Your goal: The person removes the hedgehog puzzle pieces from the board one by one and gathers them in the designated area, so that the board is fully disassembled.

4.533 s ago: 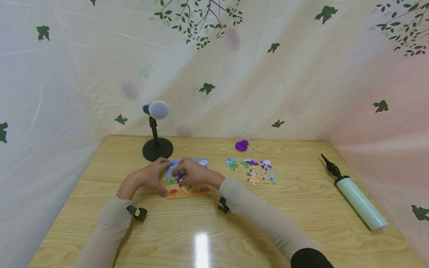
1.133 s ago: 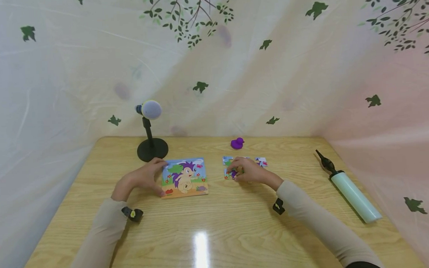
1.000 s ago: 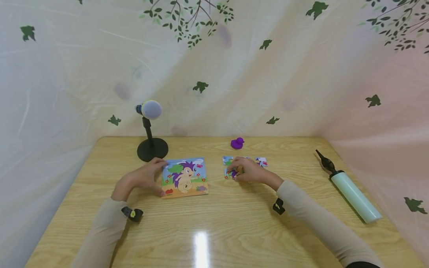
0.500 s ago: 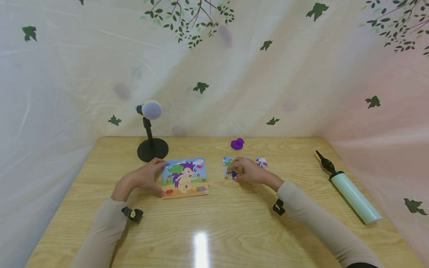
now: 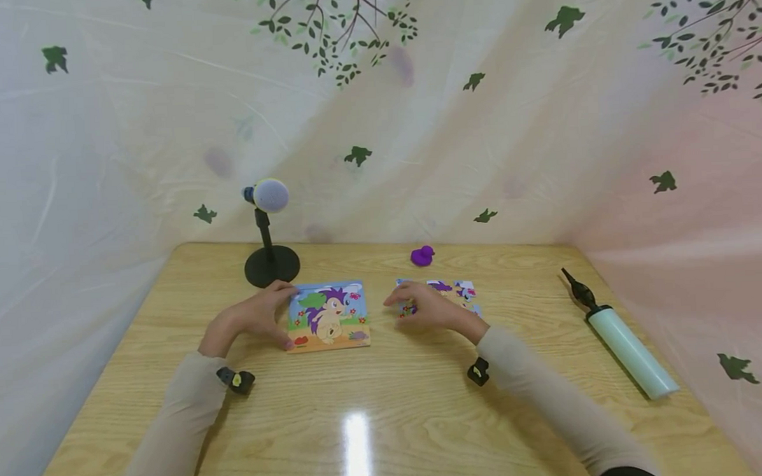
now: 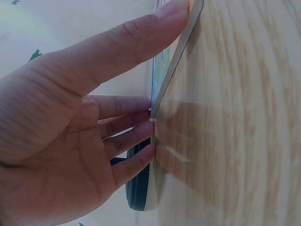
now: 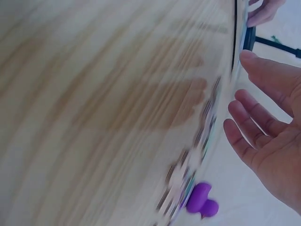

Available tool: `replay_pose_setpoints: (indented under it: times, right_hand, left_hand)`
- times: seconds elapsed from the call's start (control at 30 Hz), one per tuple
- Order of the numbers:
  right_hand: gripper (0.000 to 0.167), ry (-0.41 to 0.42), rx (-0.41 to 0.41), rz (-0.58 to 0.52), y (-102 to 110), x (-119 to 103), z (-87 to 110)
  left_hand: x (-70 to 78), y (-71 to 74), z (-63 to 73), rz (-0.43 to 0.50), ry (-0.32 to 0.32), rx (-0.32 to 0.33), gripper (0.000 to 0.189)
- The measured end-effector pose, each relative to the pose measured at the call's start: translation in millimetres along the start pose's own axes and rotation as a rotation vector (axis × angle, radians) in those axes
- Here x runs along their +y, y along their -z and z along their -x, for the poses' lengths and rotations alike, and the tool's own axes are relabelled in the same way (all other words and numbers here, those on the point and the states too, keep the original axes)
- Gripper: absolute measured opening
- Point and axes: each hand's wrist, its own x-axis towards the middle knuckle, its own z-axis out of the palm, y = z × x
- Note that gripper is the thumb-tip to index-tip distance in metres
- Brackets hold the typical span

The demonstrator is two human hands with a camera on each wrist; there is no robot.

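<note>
A hedgehog jigsaw board (image 5: 328, 317) lies flat on the table, left of centre. My left hand (image 5: 256, 318) spans its left side, thumb at the near corner and fingertips at the far corner. The left wrist view shows those fingers fairly straight, with the thumb (image 6: 127, 44) along the board's edge. To the right, my right hand (image 5: 429, 308) hovers over a group of loose puzzle pieces (image 5: 466, 289) and hides part of them. Its fingers are spread and hold nothing, as the right wrist view shows the hand (image 7: 277, 136) bare.
A purple toy duck (image 5: 422, 256) sits behind the pieces. At the back left stands a round-headed device on a black base (image 5: 272, 265). A pale green hand pump (image 5: 632, 352) lies on the right. A printed curtain (image 5: 416, 160) hangs behind the table.
My right hand went from the board to the pieces, where a piece with a red flower now lies. It then spread its fingers and shifted left. My left hand stays at the board.
</note>
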Motion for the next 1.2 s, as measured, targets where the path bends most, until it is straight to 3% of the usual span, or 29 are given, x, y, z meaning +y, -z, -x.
replay_pose_setpoints:
  times: [0.3,0.6,0.87,1.2]
  right_hand:
    - [0.038,0.001,-0.074,-0.068,-20,-28,-26.1]
    - [0.044,0.018,-0.152,-0.008,-28,-53,-47.5]
    - [0.045,0.023,-0.187,0.063,-34,-55,-54.3]
    - [0.040,-0.016,-0.204,0.046,-35,-58,-54.2]
  left_hand:
    - [1.3,0.1,0.4,-0.001,0.005,-0.001,0.110]
    - [-2.2,0.0,-0.9,-0.002,-0.013,0.003,0.110]
    - [-0.4,0.7,-1.7,0.000,-0.007,-0.007,0.110]
    - [0.8,1.5,-0.1,-0.004,0.006,-0.009,0.109]
